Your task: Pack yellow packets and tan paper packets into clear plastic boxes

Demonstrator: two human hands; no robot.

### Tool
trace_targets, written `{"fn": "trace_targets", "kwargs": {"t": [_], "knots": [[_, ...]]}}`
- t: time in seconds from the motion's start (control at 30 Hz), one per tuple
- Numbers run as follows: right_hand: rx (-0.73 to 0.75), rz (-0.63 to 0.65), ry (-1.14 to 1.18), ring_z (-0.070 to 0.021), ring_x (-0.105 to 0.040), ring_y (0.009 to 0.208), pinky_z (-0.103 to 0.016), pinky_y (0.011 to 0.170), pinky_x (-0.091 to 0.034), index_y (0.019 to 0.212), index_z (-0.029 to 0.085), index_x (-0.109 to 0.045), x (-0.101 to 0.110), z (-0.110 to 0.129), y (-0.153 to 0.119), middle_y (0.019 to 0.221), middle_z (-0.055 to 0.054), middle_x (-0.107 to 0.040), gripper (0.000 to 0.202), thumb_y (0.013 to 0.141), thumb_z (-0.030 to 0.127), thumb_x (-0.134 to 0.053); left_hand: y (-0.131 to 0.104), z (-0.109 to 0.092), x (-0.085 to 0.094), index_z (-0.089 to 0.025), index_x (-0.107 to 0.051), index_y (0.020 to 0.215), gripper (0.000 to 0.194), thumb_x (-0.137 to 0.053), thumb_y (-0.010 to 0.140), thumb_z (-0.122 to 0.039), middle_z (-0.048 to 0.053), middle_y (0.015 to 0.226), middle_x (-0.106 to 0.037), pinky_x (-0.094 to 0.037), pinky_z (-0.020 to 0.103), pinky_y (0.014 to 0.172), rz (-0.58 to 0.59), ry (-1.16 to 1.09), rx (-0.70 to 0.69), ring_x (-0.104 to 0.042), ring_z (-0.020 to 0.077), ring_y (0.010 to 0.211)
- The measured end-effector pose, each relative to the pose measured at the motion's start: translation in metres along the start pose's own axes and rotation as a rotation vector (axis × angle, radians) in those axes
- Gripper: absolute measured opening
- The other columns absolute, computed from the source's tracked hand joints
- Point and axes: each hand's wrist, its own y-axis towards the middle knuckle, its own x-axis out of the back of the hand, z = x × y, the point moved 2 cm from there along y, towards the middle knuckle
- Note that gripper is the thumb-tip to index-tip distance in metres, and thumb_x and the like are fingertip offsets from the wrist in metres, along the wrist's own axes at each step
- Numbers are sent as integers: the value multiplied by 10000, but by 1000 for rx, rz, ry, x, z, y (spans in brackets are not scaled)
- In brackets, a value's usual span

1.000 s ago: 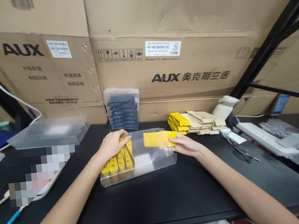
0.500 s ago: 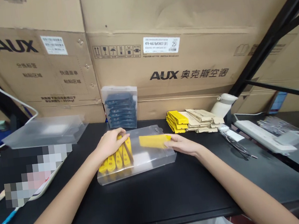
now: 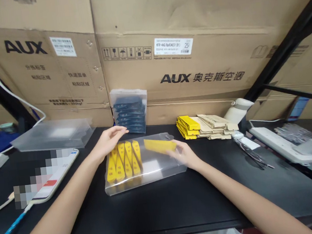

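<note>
A clear plastic box [image 3: 156,172] lies flat on the black table in front of me. Several yellow packets [image 3: 124,163] stand in a leaning row in its left half. My left hand [image 3: 108,140] hovers just above and left of that row with fingers spread, holding nothing. My right hand [image 3: 183,154] is at the box's right end and grips one yellow packet [image 3: 159,145], which lies tilted inside the box's right half.
A stack of yellow and brown packets [image 3: 201,125] lies behind the box, a box of dark packets [image 3: 129,111] stands against the cartons, empty clear boxes [image 3: 53,134] at left, a phone [image 3: 46,177] on a cable, a power strip [image 3: 281,143] at right.
My left hand has lifted off the row of yellow packets and opened. My right hand has pushed its yellow packet further into the box.
</note>
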Motion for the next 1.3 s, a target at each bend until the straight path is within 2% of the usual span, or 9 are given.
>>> {"fn": "trace_targets", "kwargs": {"t": [0.13, 0.2, 0.27, 0.4, 0.57, 0.73, 1.0, 1.2, 1.3], "knots": [[24, -82, -118, -150, -558, 681, -260, 607, -459, 876, 165, -559, 6, -2, 1, 810, -25, -612, 279, 702, 345, -682, 0, 10, 16, -169, -644, 995, 541, -743, 582, -504, 84, 951, -715, -482, 363, 865, 183, 151, 163, -642, 270, 962], [12, -141, -144, -142, -540, 658, -248, 587, -442, 821, 172, -535, 11, -6, 2, 768, -11, -595, 284, 671, 347, -701, -2, 12, 19, -195, -677, 951, 507, -738, 569, -523, 65, 944, -711, -493, 344, 802, 298, 277, 232, -643, 276, 931], [-22, -169, -122, -130, -523, 613, -237, 551, -424, 775, 181, -507, 14, -9, 4, 720, 8, -580, 321, 630, 363, -728, -4, 13, 19, -210, -695, 899, 451, -722, 582, -530, 52, 930, -708, -489, 313, 756, 316, 320, 244, -636, 272, 931], [-157, -122, 28, -145, -547, 589, -256, 541, -439, 678, 176, -504, 12, -12, 5, 672, 11, -590, 386, 515, 373, -793, -2, 19, 7, -193, -686, 871, 453, -744, 555, -511, 49, 895, -701, -485, 298, 726, 196, 215, 282, -640, 258, 901], [-274, -102, 227, -166, -588, 634, -287, 599, -472, 677, 162, -560, 9, -6, 4, 703, -12, -633, 374, 489, 360, -815, 0, 26, -9, -188, -655, 849, 460, -792, 512, -469, 30, 844, -691, -489, 291, 743, 57, 19, 319, -647, 221, 852], [-290, 132, 229, -142, -580, 668, -259, 616, -457, 741, 140, -596, 9, 1, 1, 743, -11, -625, 350, 557, 366, -791, -1, 26, -14, -188, -655, 849, 455, -799, 514, -461, 30, 838, -690, -491, 298, 740, 79, -39, 337, -649, 217, 837], [-84, 558, 182, -163, -552, 874, -291, 778, -439, 650, 150, -508, -1, 30, -10, 925, -20, -576, 325, 613, 331, -776, -9, 21, -30, -178, -638, 803, 432, -808, 508, -444, 28, 798, -683, -484, 280, 693, 69, -67, 371, -649, 199, 782], [-14, 638, 121, -181, -545, 968, -323, 858, -441, 694, 146, -558, -8, 38, -19, 1066, -44, -531, 261, 629, 277, -774, -11, 15, -38, -176, -641, 783, 411, -814, 508, -428, 22, 772, -675, -485, 275, 693, 110, -84, 381, -649, 189, 768], [-14, 680, 120, -176, -558, 964, -326, 841, -462, 777, 145, -605, -10, 37, -21, 1115, -64, -518, 202, 686, 268, -737, -11, 14, -38, -179, -644, 768, 404, -819, 498, -425, 13, 762, -676, -490, 271, 694, 111, -88, 384, -653, 188, 770]]}}
